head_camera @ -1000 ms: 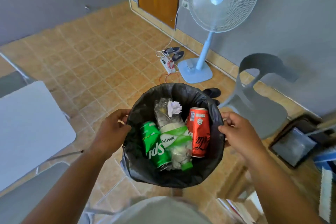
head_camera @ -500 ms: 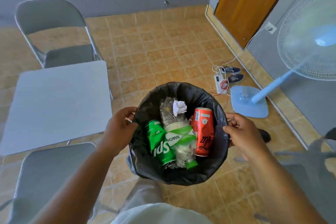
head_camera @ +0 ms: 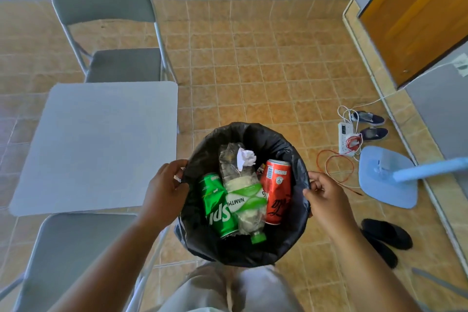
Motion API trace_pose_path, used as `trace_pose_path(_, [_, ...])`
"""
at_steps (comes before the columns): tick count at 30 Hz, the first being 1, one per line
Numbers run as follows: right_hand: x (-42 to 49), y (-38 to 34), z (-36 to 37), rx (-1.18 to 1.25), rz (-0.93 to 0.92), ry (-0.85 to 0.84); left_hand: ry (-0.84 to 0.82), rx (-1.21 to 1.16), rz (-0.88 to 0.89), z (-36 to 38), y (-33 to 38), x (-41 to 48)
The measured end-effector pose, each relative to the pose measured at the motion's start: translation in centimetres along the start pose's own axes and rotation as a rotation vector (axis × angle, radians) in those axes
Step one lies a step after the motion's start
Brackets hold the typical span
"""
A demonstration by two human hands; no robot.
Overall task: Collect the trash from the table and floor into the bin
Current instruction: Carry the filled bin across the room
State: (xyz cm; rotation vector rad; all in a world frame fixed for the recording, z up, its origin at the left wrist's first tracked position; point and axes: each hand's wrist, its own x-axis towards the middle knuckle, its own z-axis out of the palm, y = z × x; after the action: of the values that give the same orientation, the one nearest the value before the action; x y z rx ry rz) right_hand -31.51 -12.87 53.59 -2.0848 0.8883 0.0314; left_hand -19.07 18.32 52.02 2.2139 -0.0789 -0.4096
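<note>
Holding a round bin lined with a black plastic bag (head_camera: 286,240) by its rim: left hand (head_camera: 166,191) clamped on the rim's left side, right hand (head_camera: 326,194) clamped on its right, bin between them and raised over the tan tiled floor (head_camera: 266,71). Square grey table (head_camera: 93,144) just left of the bin, its right edge near the left hand. Grey folding chairs beyond (head_camera: 114,33) and before (head_camera: 68,256) the table. Open floor beyond the bin. Inside: green can (head_camera: 215,205), crushed clear bottle with green label (head_camera: 243,200), red can (head_camera: 274,192), white paper wad (head_camera: 245,158). Blue fan base (head_camera: 387,177), white power strip (head_camera: 345,138) and black slippers (head_camera: 385,235) right of the bin.
</note>
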Motion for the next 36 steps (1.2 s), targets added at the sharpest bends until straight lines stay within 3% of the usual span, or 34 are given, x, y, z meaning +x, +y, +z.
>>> trace_pose_path(16, [20.7, 4.6, 10.5, -0.174, -0.093, -0.229, 0.155, 0.076, -0.251, 11.2, -8.1, 11.6])
trace_pose_path(27, [32.8, 16.3, 27.0, -0.241, -0.092, -0.204, 0.179, 0.091, -0.302, 23.6, -24.8, 21.7])
trace_pose_path(36, [38.8, 22.6, 38.8, -0.27, -0.089, -0.263, 0.191, 0.126, -0.351, 28.2, -35.8, 28.3])
